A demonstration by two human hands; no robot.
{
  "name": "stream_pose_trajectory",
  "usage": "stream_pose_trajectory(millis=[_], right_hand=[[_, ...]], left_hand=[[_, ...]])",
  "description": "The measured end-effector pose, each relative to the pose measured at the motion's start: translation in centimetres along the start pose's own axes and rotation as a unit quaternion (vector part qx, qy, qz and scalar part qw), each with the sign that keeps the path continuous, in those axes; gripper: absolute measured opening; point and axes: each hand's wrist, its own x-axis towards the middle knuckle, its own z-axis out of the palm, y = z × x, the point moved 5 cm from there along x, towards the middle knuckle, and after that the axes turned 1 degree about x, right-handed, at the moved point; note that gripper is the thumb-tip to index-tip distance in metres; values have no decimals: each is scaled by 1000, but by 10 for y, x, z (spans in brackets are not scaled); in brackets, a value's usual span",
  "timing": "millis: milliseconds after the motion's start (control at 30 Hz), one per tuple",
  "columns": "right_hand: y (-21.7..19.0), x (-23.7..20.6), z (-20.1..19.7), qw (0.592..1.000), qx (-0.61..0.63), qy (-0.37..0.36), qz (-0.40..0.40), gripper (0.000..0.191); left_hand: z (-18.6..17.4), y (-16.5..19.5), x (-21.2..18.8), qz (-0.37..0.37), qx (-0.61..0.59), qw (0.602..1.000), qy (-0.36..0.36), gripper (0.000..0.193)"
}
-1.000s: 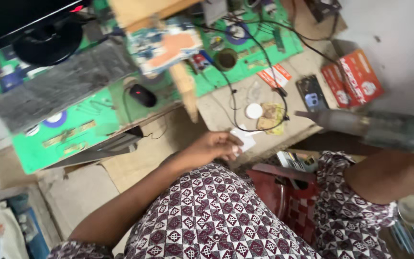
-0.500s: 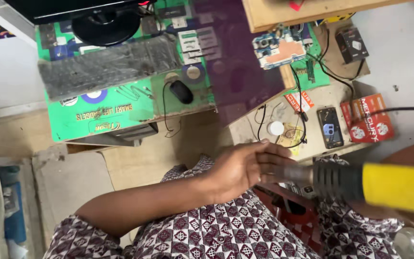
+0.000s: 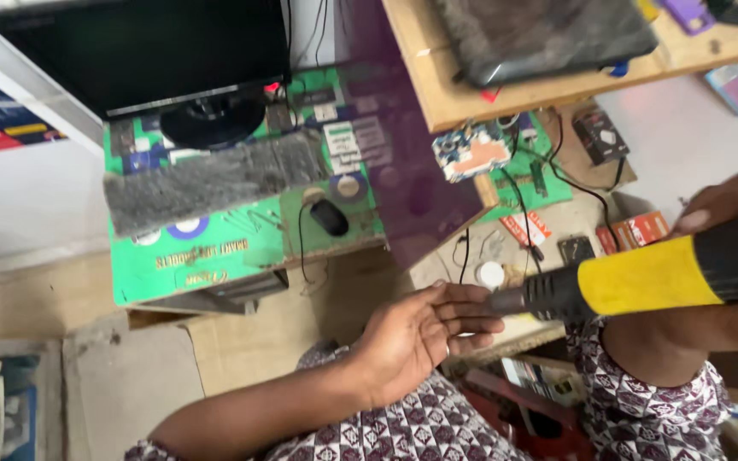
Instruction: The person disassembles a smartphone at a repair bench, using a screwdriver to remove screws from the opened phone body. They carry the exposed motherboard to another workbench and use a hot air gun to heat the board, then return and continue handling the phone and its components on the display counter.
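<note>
Near the front edge of the cluttered workbench (image 3: 557, 226), low in the view, your left hand (image 3: 416, 337) is open, palm up and fingers loosely spread, with the fingertips (image 3: 480, 309) right at the dark nozzle of the yellow-and-black hot air gun (image 3: 642, 277). Your right hand (image 3: 728, 205) wraps around the gun's black grip at the far right, fingers pressed around the handle, so the barrel lies nearly level and points left toward that open palm. It looks as if you are feeling the airflow; if so, keep the fingertips just off the metal tip rather than on it, and hold the barrel steady with the right wrist so the nozzle does not swing toward your patterned sleeve (image 3: 437, 427). Your left forearm runs in from the lower left, wrist slightly bent back; your right forearm comes from the lower right beneath the gun. Farther off, the black mouse (image 3: 329, 218) sits on the green board (image 3: 215, 252), well apart from both hands, with the dark monitor (image 3: 143, 51) beyond it.
</note>
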Motion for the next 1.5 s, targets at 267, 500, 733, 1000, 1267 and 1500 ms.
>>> stream_pose_trajectory(millis=[267, 500, 733, 1000, 1267, 1500], right_hand=[[-25, 55, 59, 995, 10, -69, -77, 28], [-26, 109, 88, 984, -5, -81, -156, 26], [-6, 139, 89, 979, -51, -104, -165, 24], [17, 149, 89, 968, -107, -134, -185, 22], [10, 143, 105, 898, -271, -170, -302, 24], [10, 142, 110, 887, -298, -169, -309, 24]], left_hand=[[-2, 17, 4, 66, 99, 993, 16, 43], [-25, 22, 11, 81, 121, 988, 54, 32], [-37, 31, 10, 138, 206, 966, 70, 24], [-41, 69, -2, 208, 296, 926, 111, 22], [-40, 99, -7, 193, 321, 923, 87, 23], [-35, 106, -5, 168, 347, 921, 60, 25]])
